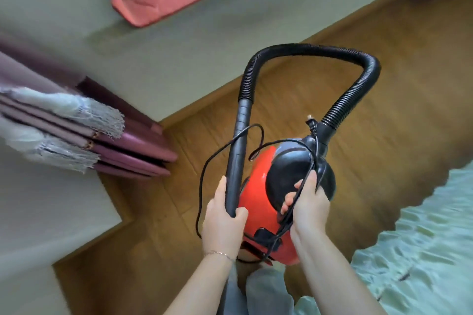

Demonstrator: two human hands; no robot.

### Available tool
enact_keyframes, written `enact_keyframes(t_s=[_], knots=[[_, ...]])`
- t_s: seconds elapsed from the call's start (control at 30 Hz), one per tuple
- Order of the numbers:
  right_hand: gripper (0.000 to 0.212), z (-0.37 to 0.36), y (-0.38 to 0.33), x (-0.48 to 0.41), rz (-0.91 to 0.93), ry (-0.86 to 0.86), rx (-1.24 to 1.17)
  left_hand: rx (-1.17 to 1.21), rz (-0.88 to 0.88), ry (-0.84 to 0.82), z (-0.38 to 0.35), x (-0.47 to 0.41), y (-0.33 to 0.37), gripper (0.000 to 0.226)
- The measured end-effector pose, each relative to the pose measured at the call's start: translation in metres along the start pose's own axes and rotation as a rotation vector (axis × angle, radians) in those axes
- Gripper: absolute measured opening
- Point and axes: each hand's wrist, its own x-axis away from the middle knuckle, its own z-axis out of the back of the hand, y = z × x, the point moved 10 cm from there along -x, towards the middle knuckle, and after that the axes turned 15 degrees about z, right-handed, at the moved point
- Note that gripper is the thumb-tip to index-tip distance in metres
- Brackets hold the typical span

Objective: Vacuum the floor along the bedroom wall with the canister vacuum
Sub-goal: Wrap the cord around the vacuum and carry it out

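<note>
Still setup: left hand (pixel 223 222) has its grip closed on the wand (pixel 236 161), right hand (pixel 308 206) clutching the canister vacuum (pixel 258 202) and cord (pixel 204 176) above the floor (pixel 358 123); wall (pixel 179 59) at eleven o'clock. Next, likely unwinding and plugging in.

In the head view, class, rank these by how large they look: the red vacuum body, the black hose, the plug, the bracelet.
1. Black hose
2. Red vacuum body
3. and 4. Bracelet and plug: both small, too close to rank.
</note>
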Motion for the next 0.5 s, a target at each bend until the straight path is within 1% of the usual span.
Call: enact_keyframes(t_s=[0.13, 0.27, 0.37, 0.5], knots=[[0.039, 0.025, -0.098, 0.022, 0.118, 0.012, 0.013, 0.011, -0.1, -0.001, 0.03, 0.062, 0.078, 0.065], [0.036, 0.053, -0.179, 0.025, 0.196, 0.039, -0.021, -0.068, -0.23, -0.025, 0.042, 0.117, 0.154, 0.065], [0.035, 0.075, -0.229, 0.013, 0.226, 0.063, -0.052, -0.098, -0.312, -0.055, 0.035, 0.151, 0.21, 0.066], [0.035, 0.107, -0.279, -0.019, 0.222, 0.125, -0.097, -0.137, -0.421, -0.075, 0.004, 0.184, 0.289, 0.065]])
